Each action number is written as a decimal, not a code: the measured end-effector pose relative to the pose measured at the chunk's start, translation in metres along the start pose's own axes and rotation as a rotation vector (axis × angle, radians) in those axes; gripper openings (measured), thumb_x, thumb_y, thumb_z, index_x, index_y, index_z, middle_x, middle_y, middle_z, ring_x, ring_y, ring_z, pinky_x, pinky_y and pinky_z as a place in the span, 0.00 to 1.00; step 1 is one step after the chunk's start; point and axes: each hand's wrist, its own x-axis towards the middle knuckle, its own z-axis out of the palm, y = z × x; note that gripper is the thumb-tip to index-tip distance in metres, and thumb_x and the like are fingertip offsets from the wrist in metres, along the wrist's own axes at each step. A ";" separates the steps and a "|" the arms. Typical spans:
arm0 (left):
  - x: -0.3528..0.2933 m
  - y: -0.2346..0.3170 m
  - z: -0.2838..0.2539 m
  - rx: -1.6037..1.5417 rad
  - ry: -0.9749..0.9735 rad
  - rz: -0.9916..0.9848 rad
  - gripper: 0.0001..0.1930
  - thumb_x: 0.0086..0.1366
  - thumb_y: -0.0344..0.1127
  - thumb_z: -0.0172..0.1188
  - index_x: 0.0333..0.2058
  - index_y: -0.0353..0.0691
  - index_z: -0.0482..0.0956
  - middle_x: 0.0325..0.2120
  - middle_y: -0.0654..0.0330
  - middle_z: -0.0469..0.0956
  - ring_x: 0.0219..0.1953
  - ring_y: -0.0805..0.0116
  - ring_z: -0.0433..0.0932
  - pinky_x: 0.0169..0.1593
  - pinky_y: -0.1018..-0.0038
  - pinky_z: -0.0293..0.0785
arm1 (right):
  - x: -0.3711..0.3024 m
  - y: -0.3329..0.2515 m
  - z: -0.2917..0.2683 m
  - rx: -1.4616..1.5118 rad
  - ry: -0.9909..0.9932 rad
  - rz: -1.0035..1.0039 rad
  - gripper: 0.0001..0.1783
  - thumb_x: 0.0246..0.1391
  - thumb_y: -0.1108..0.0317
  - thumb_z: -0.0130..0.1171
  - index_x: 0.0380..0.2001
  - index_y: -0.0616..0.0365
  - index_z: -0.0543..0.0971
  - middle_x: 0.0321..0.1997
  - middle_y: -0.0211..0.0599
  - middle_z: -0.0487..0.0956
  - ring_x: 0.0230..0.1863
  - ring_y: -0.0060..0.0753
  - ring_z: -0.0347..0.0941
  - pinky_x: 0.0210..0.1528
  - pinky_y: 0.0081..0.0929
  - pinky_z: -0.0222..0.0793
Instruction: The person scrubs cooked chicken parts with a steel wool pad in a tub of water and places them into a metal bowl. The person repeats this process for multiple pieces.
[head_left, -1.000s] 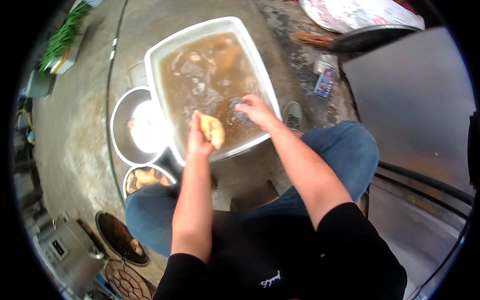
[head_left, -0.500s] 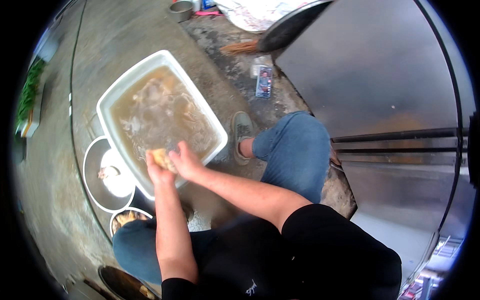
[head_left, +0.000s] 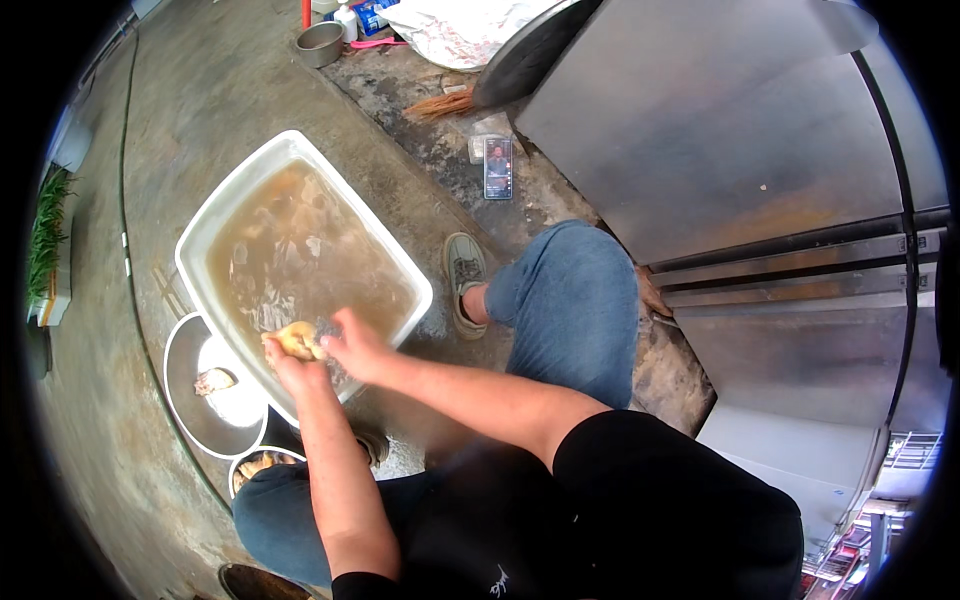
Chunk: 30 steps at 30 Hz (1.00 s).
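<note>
My left hand grips a pale yellow piece of meat, which looks like raw poultry. The piece is above the near edge of a big white rectangular tub of cloudy brownish water. My right hand is at the piece's right end, its thumb close against it and the index finger held apart from the thumb. Pale shapes show under the water, too murky to make out.
Left of the tub stands a round metal bowl with one pale piece inside, and nearer me a smaller bowl of yellowish pieces. A phone and a straw broom are beyond my foot. A steel cabinet rises at right.
The view has shifted a little, so the tub appears lower and further left. My right hand has moved off the piece slightly, and more of the piece shows in my left hand.
</note>
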 end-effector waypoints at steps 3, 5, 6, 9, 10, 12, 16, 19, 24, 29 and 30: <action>-0.011 -0.002 0.002 0.127 -0.054 0.028 0.20 0.71 0.49 0.49 0.52 0.42 0.70 0.45 0.58 0.75 0.47 0.60 0.75 0.52 0.60 0.73 | 0.025 0.004 -0.030 0.080 0.078 0.053 0.32 0.52 0.56 0.63 0.53 0.66 0.66 0.51 0.55 0.73 0.52 0.47 0.71 0.55 0.39 0.67; -0.004 0.000 -0.010 0.158 -0.261 -0.036 0.18 0.70 0.46 0.50 0.52 0.42 0.70 0.44 0.59 0.76 0.45 0.61 0.76 0.50 0.61 0.75 | 0.040 0.000 -0.043 0.120 0.134 0.103 0.37 0.49 0.56 0.67 0.56 0.66 0.65 0.53 0.52 0.73 0.53 0.44 0.71 0.55 0.38 0.67; 0.003 0.002 -0.021 0.143 -0.447 -0.122 0.17 0.70 0.44 0.51 0.52 0.42 0.70 0.43 0.59 0.76 0.44 0.62 0.76 0.48 0.61 0.76 | 0.047 -0.001 -0.045 0.110 0.141 0.107 0.39 0.47 0.57 0.68 0.57 0.65 0.65 0.54 0.51 0.73 0.53 0.41 0.71 0.55 0.37 0.67; -0.040 0.016 0.001 0.221 -0.387 -0.244 0.16 0.67 0.37 0.51 0.51 0.41 0.70 0.43 0.57 0.76 0.45 0.59 0.76 0.47 0.59 0.76 | 0.063 -0.007 -0.061 0.411 -0.011 0.219 0.33 0.44 0.61 0.71 0.52 0.65 0.72 0.46 0.42 0.78 0.48 0.34 0.72 0.53 0.33 0.67; -0.050 0.020 0.003 0.216 -0.440 -0.301 0.18 0.65 0.36 0.51 0.52 0.40 0.69 0.43 0.57 0.76 0.46 0.59 0.76 0.47 0.59 0.75 | 0.063 -0.015 -0.069 0.609 -0.073 0.227 0.30 0.44 0.63 0.71 0.49 0.65 0.74 0.44 0.39 0.79 0.46 0.32 0.74 0.52 0.32 0.67; -0.059 0.020 0.006 0.192 -0.545 -0.296 0.23 0.59 0.34 0.55 0.54 0.40 0.68 0.46 0.55 0.75 0.47 0.58 0.76 0.51 0.59 0.73 | 0.068 -0.012 -0.077 0.696 -0.122 0.237 0.27 0.45 0.66 0.69 0.48 0.67 0.74 0.45 0.43 0.80 0.47 0.35 0.75 0.50 0.32 0.70; -0.060 0.026 -0.001 0.182 -0.473 -0.342 0.25 0.62 0.33 0.52 0.58 0.36 0.65 0.49 0.53 0.74 0.50 0.55 0.75 0.52 0.60 0.74 | 0.073 -0.017 -0.067 0.554 -0.251 0.262 0.32 0.46 0.63 0.70 0.52 0.70 0.73 0.49 0.47 0.78 0.52 0.37 0.73 0.54 0.33 0.67; -0.057 0.015 -0.003 0.128 -0.508 -0.294 0.26 0.67 0.43 0.51 0.60 0.38 0.63 0.51 0.53 0.72 0.50 0.55 0.75 0.52 0.59 0.74 | 0.068 -0.030 -0.058 0.383 -0.254 0.160 0.20 0.51 0.68 0.66 0.46 0.66 0.77 0.41 0.34 0.80 0.42 0.24 0.74 0.47 0.23 0.68; -0.088 0.026 0.015 0.153 -0.551 -0.372 0.41 0.63 0.73 0.36 0.62 0.44 0.62 0.54 0.53 0.70 0.49 0.56 0.75 0.51 0.52 0.73 | 0.050 -0.081 -0.068 0.145 -0.297 0.036 0.27 0.48 0.63 0.69 0.48 0.67 0.75 0.47 0.39 0.78 0.46 0.29 0.73 0.48 0.25 0.70; -0.088 0.025 0.020 0.227 -0.502 -0.365 0.46 0.60 0.78 0.31 0.60 0.43 0.63 0.48 0.55 0.74 0.46 0.58 0.77 0.42 0.56 0.78 | 0.050 -0.062 -0.053 -0.038 -0.585 -0.151 0.33 0.44 0.63 0.71 0.53 0.61 0.72 0.58 0.48 0.69 0.53 0.41 0.71 0.52 0.30 0.71; -0.085 0.019 0.021 0.202 -0.497 -0.394 0.48 0.58 0.80 0.29 0.57 0.42 0.66 0.43 0.54 0.77 0.42 0.59 0.79 0.37 0.61 0.79 | 0.047 -0.061 -0.050 -0.064 -0.615 -0.121 0.34 0.43 0.63 0.71 0.54 0.59 0.71 0.59 0.49 0.67 0.53 0.43 0.71 0.52 0.33 0.71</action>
